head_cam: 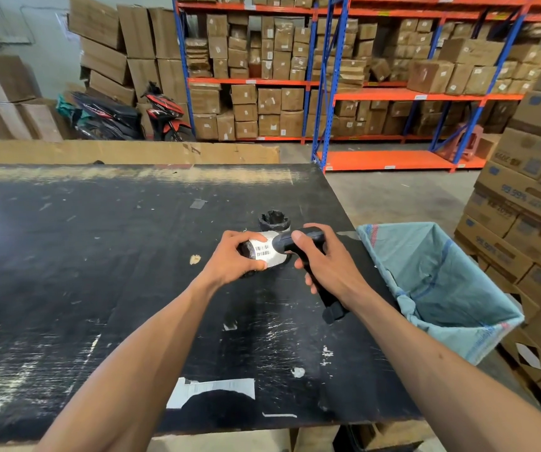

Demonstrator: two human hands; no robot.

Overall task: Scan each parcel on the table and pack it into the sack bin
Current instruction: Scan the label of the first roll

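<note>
Head view: left hand (230,261) grips a labelled parcel (264,251); right hand (326,264) wraps its grip round the scanner (298,243).

Scuffed black worktop (99,256) with white scratches. Black parcel (264,251) wearing a white barcode label, dark grey scanner (308,256). Pale blue-green woven sack bin (439,288) beside worktop, red-and-blue stripes along rim. Orange-and-blue shelving (360,93) beyond.

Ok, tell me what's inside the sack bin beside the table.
The sack bin shows only its bare blue-green lining on the far and right walls; no parcel is visible in it. Its near rim hides the bottom, so something could lie there unseen.
</note>
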